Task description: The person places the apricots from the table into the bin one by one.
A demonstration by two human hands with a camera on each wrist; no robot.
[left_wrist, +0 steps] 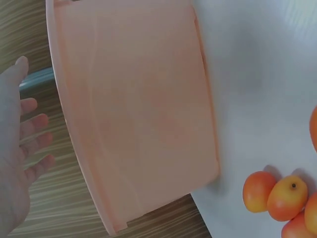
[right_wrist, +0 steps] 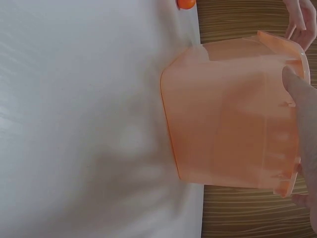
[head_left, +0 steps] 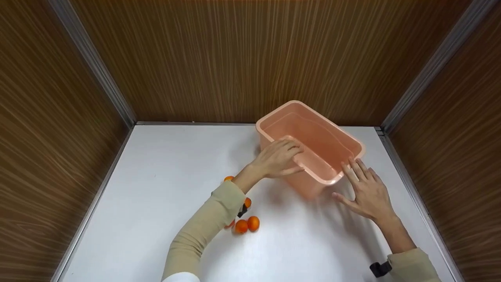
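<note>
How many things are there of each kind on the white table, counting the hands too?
Orange fruits: 5
Pink tub: 1
Hands: 2, the left hand and the right hand
Total: 8

We see a bin of thin, smooth plastic, slightly translucent with a soft sheen. The table under it looks like a matt white laminate, smooth and even. Walls around it show a streaked wood-grain veneer with a low satin gloss, joined by brushed metal strips. The small oranges have shiny, finely pitted skins. Sleeves look like soft matt knit cloth.
</note>
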